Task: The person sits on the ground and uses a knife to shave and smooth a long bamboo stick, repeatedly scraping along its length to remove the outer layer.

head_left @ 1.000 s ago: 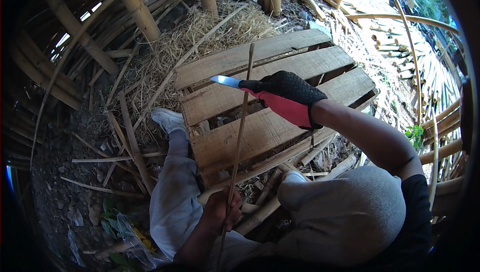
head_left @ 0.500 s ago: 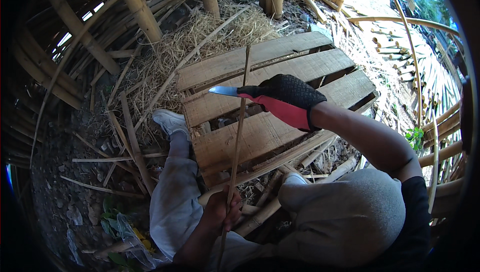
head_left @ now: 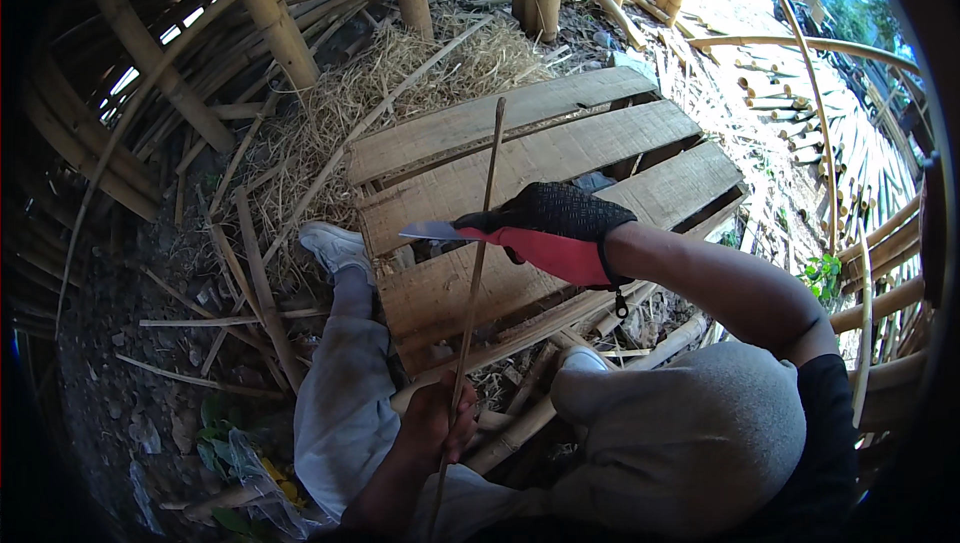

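Observation:
My bare left hand [head_left: 440, 418] is closed around the lower part of a long thin bamboo strip [head_left: 490, 183], which stands up and leans slightly away from me. My right hand [head_left: 550, 228], in a black and red glove, is closed on a knife; its handle is mostly hidden in the fist. The knife's blade [head_left: 428, 230] points left and crosses the strip around its middle. Whether the blade's edge touches the strip I cannot tell. Beneath both lies a low platform of wooden planks [head_left: 520, 158] with gaps between them.
A heap of pale shavings [head_left: 340, 113] lies beyond the platform. Bamboo posts [head_left: 265, 13] stand behind it. Cut bamboo poles [head_left: 830, 163] lie at the right. Loose slats [head_left: 265, 283] and clear plastic wrapping [head_left: 255, 478] are on the ground at left. My white shoe [head_left: 335, 246] is beside the platform.
My right hand and the knife have come down along the strip toward me and slightly left. My left hand keeps its hold with little movement.

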Tool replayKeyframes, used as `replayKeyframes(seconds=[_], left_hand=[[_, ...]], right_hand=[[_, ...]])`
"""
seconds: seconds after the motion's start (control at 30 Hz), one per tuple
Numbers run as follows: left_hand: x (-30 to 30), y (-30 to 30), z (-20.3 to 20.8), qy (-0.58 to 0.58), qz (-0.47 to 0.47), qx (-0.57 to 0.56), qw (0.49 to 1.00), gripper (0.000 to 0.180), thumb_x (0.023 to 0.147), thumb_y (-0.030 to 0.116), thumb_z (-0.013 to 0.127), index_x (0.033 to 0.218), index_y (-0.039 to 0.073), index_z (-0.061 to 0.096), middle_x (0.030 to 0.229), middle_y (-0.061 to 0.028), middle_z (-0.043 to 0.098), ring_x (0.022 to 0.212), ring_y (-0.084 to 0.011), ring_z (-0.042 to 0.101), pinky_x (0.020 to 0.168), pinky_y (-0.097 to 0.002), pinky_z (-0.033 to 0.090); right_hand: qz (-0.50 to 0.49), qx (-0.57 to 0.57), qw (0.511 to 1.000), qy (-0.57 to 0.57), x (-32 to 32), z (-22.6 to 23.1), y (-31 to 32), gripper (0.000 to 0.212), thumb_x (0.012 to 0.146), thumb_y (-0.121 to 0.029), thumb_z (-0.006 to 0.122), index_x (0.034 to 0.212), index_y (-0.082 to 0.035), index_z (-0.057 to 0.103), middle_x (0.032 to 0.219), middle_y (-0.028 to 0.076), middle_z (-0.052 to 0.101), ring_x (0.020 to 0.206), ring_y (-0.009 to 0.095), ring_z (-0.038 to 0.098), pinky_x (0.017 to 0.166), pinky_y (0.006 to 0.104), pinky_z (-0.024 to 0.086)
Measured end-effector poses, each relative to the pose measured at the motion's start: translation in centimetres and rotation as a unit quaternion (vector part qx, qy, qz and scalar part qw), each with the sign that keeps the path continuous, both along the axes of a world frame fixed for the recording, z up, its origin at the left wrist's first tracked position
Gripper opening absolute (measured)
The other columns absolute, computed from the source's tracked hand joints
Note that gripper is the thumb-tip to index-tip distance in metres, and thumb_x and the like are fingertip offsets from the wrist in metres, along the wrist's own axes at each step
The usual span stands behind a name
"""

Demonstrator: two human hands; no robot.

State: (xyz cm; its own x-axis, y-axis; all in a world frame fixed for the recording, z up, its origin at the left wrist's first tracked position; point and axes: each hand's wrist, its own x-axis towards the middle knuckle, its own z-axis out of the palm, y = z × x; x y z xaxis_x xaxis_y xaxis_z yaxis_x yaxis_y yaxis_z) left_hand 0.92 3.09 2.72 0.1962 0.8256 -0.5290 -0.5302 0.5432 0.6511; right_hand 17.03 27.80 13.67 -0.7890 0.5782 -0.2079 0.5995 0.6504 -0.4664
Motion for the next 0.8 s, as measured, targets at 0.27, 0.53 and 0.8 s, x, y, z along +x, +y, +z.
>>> replayKeyframes(seconds=[0.27, 0.53, 0.8], left_hand=[[0.2, -0.1, 0.8, 0.015, 0.002, -0.024, 1.0, 0.055, 0.105, 0.057, 0.035, 0.08, 0.01, 0.046, 0.047, -0.002, 0.039, 0.03, -0.0114, 0.034, 0.03, -0.0256, 0.031], [0.0, -0.3, 0.7, 0.011, -0.012, -0.017, 1.0, 0.054, 0.105, 0.057, 0.034, 0.081, 0.01, 0.046, 0.044, -0.0019, 0.038, 0.029, -0.0119, 0.035, 0.031, -0.0266, 0.029], [0.0, -0.2, 0.6, -0.039, -0.006, -0.007, 0.999, 0.053, 0.106, 0.056, 0.034, 0.082, 0.01, 0.046, 0.045, -0.0018, 0.038, 0.029, -0.0127, 0.035, 0.033, -0.0272, 0.029]], right_hand=[[-0.036, 0.059, 0.996, 0.052, 0.0, 0.0, -1.9, 0.046, 0.102, -0.046, 0.045, 0.115, -0.012, 0.073, 0.087, 0.022, 0.07, 0.084, 0.036, 0.071, 0.077, 0.0453, 0.054], [-0.099, 0.126, 0.986, -0.034, -0.3, 1.5, -2.8, 0.036, 0.102, -0.038, 0.049, 0.106, -0.014, 0.075, 0.087, 0.018, 0.071, 0.084, 0.036, 0.07, 0.076, 0.0455, 0.054], [-0.13, 0.103, 0.986, 0.024, 0.4, 0.4, -2.0, 0.047, 0.102, -0.044, 0.046, 0.103, -0.008, 0.076, 0.093, 0.021, 0.072, 0.09, 0.039, 0.07, 0.081, 0.0453, 0.054]])
